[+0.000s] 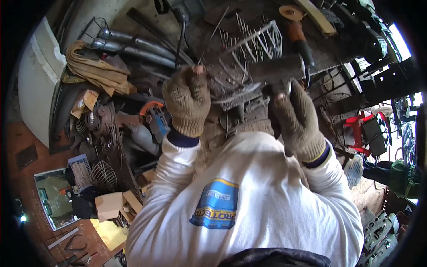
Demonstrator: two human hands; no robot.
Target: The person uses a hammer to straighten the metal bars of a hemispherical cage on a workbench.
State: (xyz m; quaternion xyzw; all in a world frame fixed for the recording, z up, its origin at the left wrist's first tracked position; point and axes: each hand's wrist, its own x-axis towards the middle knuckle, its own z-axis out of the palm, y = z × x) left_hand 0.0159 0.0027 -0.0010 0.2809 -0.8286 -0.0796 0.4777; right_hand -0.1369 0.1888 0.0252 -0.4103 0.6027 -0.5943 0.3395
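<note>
My left hand (pixel 187 98), in a brown knit glove with bare thumb tip, is closed just left of a bent metal-rod frame (pixel 249 41). Whatever lies inside its fingers is hidden. A hammer (pixel 275 69) with a thick, dark cylindrical head is in my gloved right hand (pixel 303 124). Its fingers wrap the handle below the head, which hangs over the near right part of the frame. Curved bars of that frame run toward my left hand. Beneath the frame's near side is a dark metal block (pixel 242 100).
An orange-and-black angle grinder (pixel 297 33) lies beyond the hammer. At left are metal tubes (pixel 138 46), a tan cloth (pixel 98 69) and a blue-and-orange tool (pixel 155 118). A red stand (pixel 358 131) is at right. Cardboard (pixel 109 206) lies lower left.
</note>
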